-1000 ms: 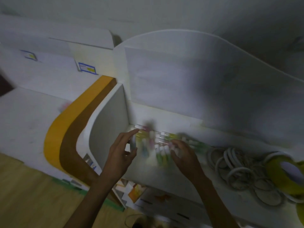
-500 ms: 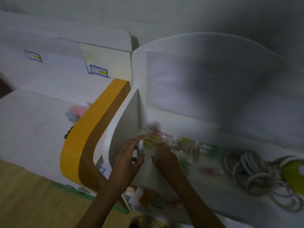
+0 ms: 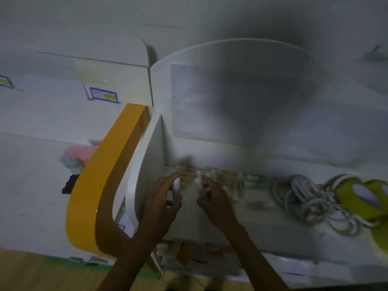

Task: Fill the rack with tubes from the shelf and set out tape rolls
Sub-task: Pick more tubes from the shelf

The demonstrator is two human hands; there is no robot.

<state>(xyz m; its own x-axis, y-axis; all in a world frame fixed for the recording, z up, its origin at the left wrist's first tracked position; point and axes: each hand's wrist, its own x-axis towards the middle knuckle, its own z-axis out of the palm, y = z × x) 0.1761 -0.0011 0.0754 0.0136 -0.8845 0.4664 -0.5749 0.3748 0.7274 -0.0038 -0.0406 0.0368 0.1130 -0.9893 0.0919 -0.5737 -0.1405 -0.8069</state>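
Observation:
Several small tubes (image 3: 228, 181) with white caps and coloured contents lie in a blurred heap on the white shelf (image 3: 262, 225). My left hand (image 3: 161, 202) holds one tube (image 3: 177, 186) upright between thumb and fingers at the shelf's left end. Just right of it, my right hand (image 3: 214, 198) grips a few tubes (image 3: 200, 185) in curled fingers. Yellow tape rolls (image 3: 357, 198) and thin white tape rolls (image 3: 310, 202) lie further right on the same shelf. No rack shows in this view.
A white divider panel (image 3: 147, 164) with an orange curved edge (image 3: 100, 185) stands just left of my hands. Pink and blue items (image 3: 77, 156) lie on the white surface to the left. A curved white back panel (image 3: 241, 91) rises behind the shelf. Papers sit below the shelf.
My right hand moved left along the shelf toward my left hand and now grips tubes taken from the heap. The camera view shifted, bringing the surface at left into sight.

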